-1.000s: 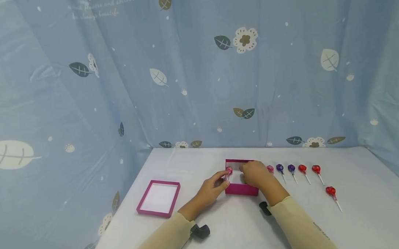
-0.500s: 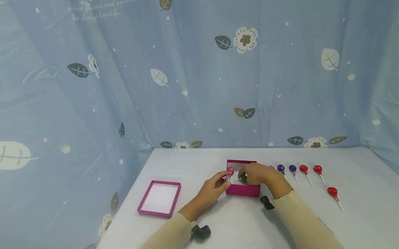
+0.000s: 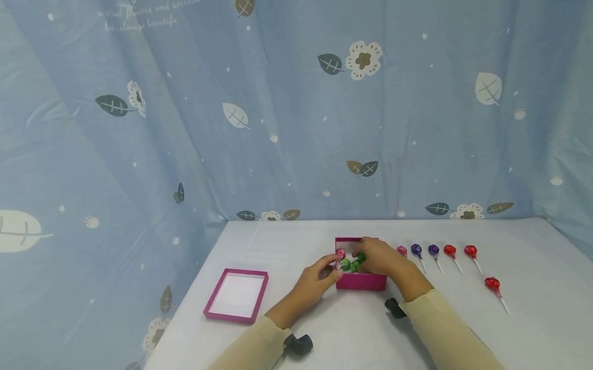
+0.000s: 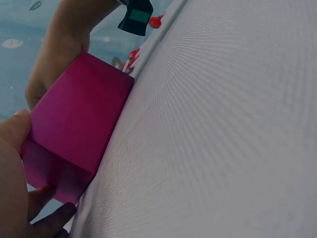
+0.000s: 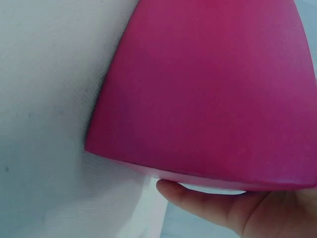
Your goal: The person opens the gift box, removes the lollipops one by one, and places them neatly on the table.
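A magenta open-topped box stands on the white table. My left hand grips its left side, thumb at the front corner and fingers along the wall; in the left wrist view the thumb shows at the rim. A pink lollipop lies inside by that wall. Over the box's right side, my right hand reaches in, with a green lollipop at its curled fingers. Other green candy heads lie just left of them. The right wrist view shows a finger outside the wall; the fingers inside are hidden there.
A magenta-rimmed lid lies to the left. Right of the box runs a row: pink, purple and red lollipops. One red lollipop lies nearer the front. A patterned blue curtain hangs behind.
Green candy heads have come into view in the box, first one, then several. My right hand has shifted slightly inside the box. My left hand stays at the left wall.
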`<state>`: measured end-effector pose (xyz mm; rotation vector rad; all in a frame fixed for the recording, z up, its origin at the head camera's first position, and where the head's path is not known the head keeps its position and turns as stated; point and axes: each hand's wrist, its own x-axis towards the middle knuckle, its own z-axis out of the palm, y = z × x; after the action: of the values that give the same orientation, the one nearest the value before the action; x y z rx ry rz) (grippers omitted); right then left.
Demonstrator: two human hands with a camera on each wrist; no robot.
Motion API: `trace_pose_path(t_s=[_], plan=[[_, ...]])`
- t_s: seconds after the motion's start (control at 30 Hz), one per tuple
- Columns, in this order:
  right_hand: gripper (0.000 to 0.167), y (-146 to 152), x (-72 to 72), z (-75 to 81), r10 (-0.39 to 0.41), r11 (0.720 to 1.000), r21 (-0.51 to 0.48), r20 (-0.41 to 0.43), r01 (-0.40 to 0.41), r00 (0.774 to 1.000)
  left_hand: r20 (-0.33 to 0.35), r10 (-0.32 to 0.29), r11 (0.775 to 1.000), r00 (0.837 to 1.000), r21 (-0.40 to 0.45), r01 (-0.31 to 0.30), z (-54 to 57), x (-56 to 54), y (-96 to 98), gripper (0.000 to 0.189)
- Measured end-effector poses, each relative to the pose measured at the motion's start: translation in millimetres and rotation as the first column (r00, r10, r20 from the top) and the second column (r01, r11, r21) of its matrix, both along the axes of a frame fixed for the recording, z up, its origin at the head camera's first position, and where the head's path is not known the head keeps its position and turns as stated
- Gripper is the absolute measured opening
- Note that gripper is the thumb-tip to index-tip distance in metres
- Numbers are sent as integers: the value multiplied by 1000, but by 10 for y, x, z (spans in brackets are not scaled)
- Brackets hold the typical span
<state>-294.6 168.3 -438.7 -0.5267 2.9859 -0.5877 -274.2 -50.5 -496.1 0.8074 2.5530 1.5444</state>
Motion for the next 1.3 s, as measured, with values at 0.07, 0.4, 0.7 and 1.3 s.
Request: trace_pose_path(t_s=[0.07,0.4,0.7,1.3], plan=[[26,5,5,-4,-5,1000,-18,0,5,1000,4,1,1000,1000,-1,-1,-3,5,-1,50],[36,41,54,14,-5,997,-74,-85,-1,996,-22,-11,999,1000,33,12,-10,1,2,50],[40,168,64,-42,-83,971,-237,-236,25,968,-25,-8,1000,1000,24,9,-38,-21,9,51],[37,379,221,56,-251,866,-473,-136,160,958,-18,-1,1000,1000,-7,0,-3,2,-10,52]])
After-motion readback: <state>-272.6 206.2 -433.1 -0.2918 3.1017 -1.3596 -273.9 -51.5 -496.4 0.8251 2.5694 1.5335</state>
